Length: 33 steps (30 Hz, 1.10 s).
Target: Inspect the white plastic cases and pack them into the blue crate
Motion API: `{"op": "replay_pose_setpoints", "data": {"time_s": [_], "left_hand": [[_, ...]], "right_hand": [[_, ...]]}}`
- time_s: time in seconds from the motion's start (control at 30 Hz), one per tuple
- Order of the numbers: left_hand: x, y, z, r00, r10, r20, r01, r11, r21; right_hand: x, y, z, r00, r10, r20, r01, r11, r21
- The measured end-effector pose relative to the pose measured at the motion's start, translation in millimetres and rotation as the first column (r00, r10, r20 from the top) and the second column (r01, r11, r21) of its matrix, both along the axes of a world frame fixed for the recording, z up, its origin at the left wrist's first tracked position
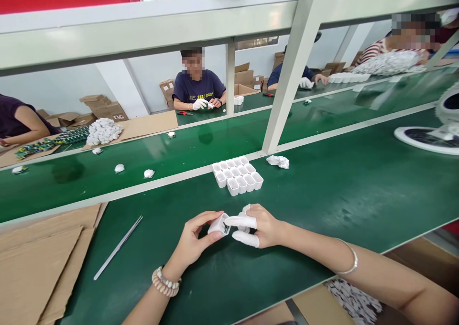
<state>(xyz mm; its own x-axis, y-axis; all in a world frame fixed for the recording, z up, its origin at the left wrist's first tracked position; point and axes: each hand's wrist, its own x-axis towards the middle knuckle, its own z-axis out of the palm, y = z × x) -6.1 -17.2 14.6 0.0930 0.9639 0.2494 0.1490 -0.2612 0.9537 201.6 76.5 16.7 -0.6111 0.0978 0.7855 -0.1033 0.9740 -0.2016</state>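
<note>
My left hand (195, 241) pinches a small white plastic housing (218, 225) between thumb and fingers, just above the green table (322, 205). My right hand (256, 227), with white finger cots on its fingertips, touches the open end of the same housing; its fingers are curled toward it. A cluster of several identical white housings (237, 174) stands upright on the table a little beyond my hands.
Long metal tweezers (118, 247) lie left of my hands, beside flat cardboard sheets (39, 263). A crumpled white wrapper (278, 161) sits by a frame post (287, 86). White parts ride the green conveyor belt (143, 153). Other people work across it. A fan base (426, 137) stands right.
</note>
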Motion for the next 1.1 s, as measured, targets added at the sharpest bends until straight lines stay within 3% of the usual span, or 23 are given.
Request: {"op": "replay_pose_setpoints", "data": {"time_s": [0.6,0.9,1.1], "left_hand": [[0,0,-2.3,0.999,-0.043,0.011,0.043,0.999,-0.001],[0,0,-2.4,0.998,-0.057,0.042,0.057,0.998,-0.004],[5,1,-11.5,0.993,-0.012,0.117,0.015,1.0,-0.027]], "right_hand": [[0,2,-0.2,0.998,-0.039,0.044,0.039,0.999,0.013],[0,0,0.5,1.0,0.019,0.022,-0.019,1.0,-0.014],[0,-2,-0.6,0.996,-0.04,0.082,0.056,0.98,-0.191]]}}
